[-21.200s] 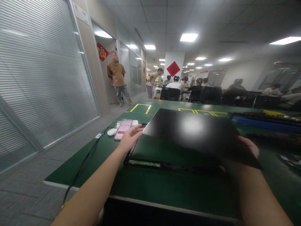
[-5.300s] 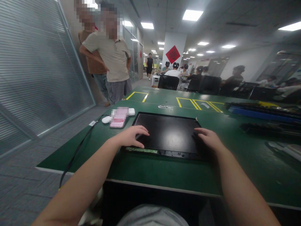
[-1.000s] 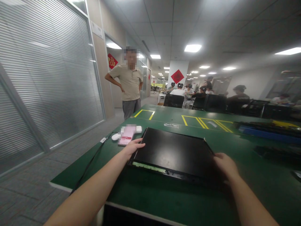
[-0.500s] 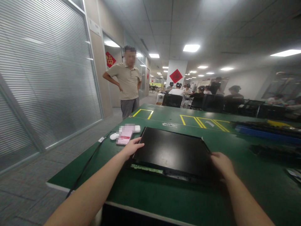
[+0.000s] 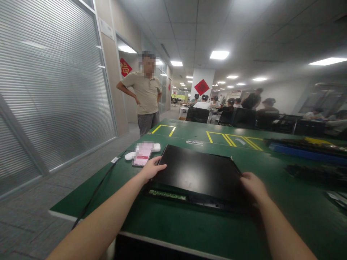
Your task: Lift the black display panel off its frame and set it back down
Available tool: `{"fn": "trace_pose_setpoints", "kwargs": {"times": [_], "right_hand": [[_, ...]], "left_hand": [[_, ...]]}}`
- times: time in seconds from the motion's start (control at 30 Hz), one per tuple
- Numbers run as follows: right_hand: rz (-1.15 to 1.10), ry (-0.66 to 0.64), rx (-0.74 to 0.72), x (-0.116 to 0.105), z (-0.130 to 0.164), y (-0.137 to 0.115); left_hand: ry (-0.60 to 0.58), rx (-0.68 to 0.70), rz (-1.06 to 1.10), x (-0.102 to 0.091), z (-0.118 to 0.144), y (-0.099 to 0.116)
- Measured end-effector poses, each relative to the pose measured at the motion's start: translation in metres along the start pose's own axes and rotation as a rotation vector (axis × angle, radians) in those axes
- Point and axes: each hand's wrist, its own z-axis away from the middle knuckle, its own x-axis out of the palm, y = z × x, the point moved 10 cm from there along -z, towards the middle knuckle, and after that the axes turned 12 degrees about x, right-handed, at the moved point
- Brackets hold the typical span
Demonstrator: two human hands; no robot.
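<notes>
Head view: I see blue plastic-looking tray [image 5: 295, 153] under dark parts [image 5: 287, 143], left hand [image 5: 150, 169] and right hand [image 5: 255, 186] gripping flat black panel [image 5: 197, 173] over black frame [image 5: 206, 202], pink-screened phone [image 5: 142, 159] nearby.

Bare forearms [image 5: 108, 215] (smooth, tapering in shape), bare left hand [image 5: 150, 169], equally bare right hand [image 5: 254, 185]

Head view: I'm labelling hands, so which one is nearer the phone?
The left hand, on the left edge of the black panel, beside the phone; the right hand is at the opposite edge.
</notes>
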Motion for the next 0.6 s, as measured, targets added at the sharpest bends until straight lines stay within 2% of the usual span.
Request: {"fn": "trace_pose_setpoints", "kwargs": {"times": [0.2, 0.3, 0.5, 0.53, 0.6], "right_hand": [[-0.113, -0.035, -0.006, 0.001, -0.005, -0.002], [-0.225, -0.077, 0.004, 0.004, -0.008, 0.001], [-0.694, -0.105, 0.065, -0.012, -0.004, 0.003], [-0.78, -0.14, 0.05, -0.016, 0.001, -0.001], [-0.917, -0.29, -0.048, -0.019, 0.013, -0.017]], "left_hand": [[-0.055, 0.076, 0.235, 0.018, 0.004, 0.025], [-0.05, 0.125, 0.292, 0.02, 0.005, 0.034], [0.034, 0.132, 0.321, 0.006, 0.0, 0.035], [0.053, 0.127, 0.325, 0.002, -0.001, 0.036], [0.088, 0.112, 0.324, -0.004, -0.002, 0.036]]}}
